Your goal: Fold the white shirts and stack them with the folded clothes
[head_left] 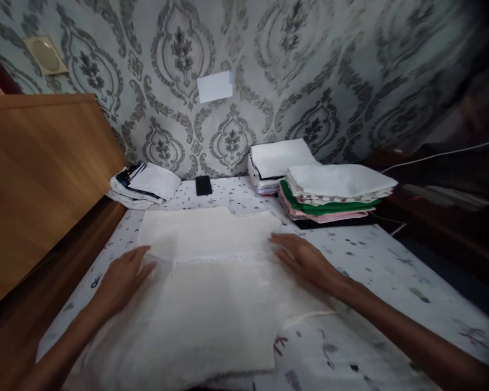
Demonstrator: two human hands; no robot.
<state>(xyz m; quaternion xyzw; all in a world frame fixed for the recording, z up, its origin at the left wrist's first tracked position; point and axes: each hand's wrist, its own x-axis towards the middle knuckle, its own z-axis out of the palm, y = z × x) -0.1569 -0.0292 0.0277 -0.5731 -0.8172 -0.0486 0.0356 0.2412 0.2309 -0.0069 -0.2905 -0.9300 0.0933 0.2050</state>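
Observation:
A thin white garment [222,309] lies spread on the patterned sheet in front of me, with a crosswise edge where one layer overlaps another. Its lower part is smeared by motion. My left hand [124,277] is at the left end of that edge, thumb and fingers closed around the cloth. On the opposite side, my right hand [305,260] grips the cloth in the same way, palm turned inward. The upper part of the garment stays flat on the bed beyond both hands.
Folded clothes are stacked at the back right, one pile [338,184] in front of another [283,157]. A smaller folded pile [146,182] and a black phone-like object [204,185] lie near the wall. A wooden panel [44,179] bounds the left side.

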